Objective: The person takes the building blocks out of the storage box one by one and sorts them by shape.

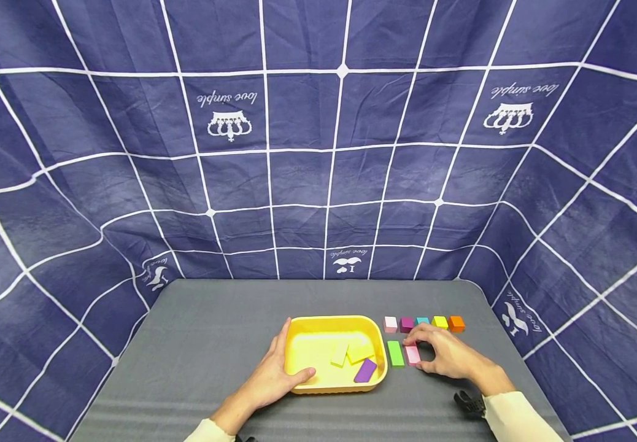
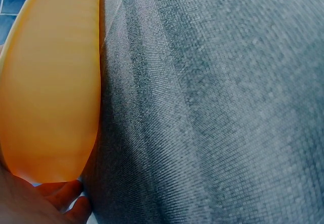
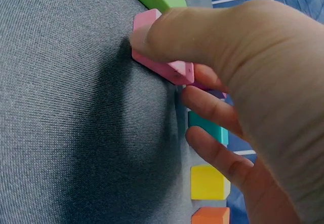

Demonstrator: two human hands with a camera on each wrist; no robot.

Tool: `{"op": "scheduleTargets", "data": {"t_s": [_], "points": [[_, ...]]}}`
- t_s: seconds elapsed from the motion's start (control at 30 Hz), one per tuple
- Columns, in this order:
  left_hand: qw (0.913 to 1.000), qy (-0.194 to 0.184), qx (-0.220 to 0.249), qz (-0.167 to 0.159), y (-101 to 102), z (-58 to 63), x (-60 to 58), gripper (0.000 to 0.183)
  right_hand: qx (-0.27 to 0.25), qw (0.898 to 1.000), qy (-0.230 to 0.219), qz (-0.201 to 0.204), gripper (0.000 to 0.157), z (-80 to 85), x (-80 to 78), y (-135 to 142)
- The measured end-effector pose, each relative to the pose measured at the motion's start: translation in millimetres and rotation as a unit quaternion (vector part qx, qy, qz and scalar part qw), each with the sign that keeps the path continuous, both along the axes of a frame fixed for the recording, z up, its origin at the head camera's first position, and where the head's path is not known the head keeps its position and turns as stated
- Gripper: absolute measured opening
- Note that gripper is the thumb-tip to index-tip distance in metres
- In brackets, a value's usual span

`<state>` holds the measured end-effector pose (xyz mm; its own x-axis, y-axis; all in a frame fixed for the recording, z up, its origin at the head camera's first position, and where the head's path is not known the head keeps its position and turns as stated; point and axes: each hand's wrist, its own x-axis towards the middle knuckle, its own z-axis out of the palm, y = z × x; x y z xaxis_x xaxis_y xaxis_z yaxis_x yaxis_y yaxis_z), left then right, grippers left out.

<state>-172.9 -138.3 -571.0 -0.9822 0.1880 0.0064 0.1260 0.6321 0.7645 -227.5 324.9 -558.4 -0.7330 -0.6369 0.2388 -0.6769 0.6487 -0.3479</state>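
Observation:
My left hand [image 1: 267, 379] holds the left end of a yellow plastic basin [image 1: 332, 389], thumb over the near rim and fingers along the outer wall. Inside the basin lie a purple block [image 1: 365, 371], a pale yellow block [image 1: 339, 355] and another yellow block [image 1: 359, 352]. To the basin's right, my right hand [image 1: 447, 352] pinches a pink rectangular block [image 3: 158, 66] by its two ends, thumb at the near one. The index fingertip is partly hidden behind the block in the right wrist view. Beside the pink block lies a green rectangular block [image 1: 396, 354].
Behind the right hand runs a row of cubes: pale pink [image 1: 390, 324], purple [image 1: 406, 325], teal [image 3: 208, 127], yellow [image 3: 208, 182] and orange [image 1: 456, 324]. A grey cloth [image 1: 208, 331] covers the table. Blue checked curtains [image 1: 302, 178] hang behind and at both sides.

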Motion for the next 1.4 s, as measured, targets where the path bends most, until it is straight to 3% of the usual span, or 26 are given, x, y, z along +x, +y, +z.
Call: {"op": "scheduleTargets", "data": {"t_s": [0.57,0.83,1.07,1.4], "points": [[1.0000,0.001,-0.006,0.002,-0.4,-0.7,-2.6,0.135,-0.004,0.999,0.033,-0.035,0.039,25.8,3.4,-20.3],[1.0000,0.006,-0.002,-0.004,0.1,1.9,-1.3,0.134,-0.011,1.000,0.019,-0.005,0.044,39.6,1.5,-41.1],[1.0000,0.006,0.000,-0.003,0.5,1.6,-0.8,0.134,0.002,0.999,0.033,0.013,0.047,47.8,0.0,-61.9],[1.0000,0.000,0.001,0.001,-0.3,1.3,-0.8,0.134,0.049,0.996,0.074,0.017,0.064,52.8,0.6,-94.5]]}}
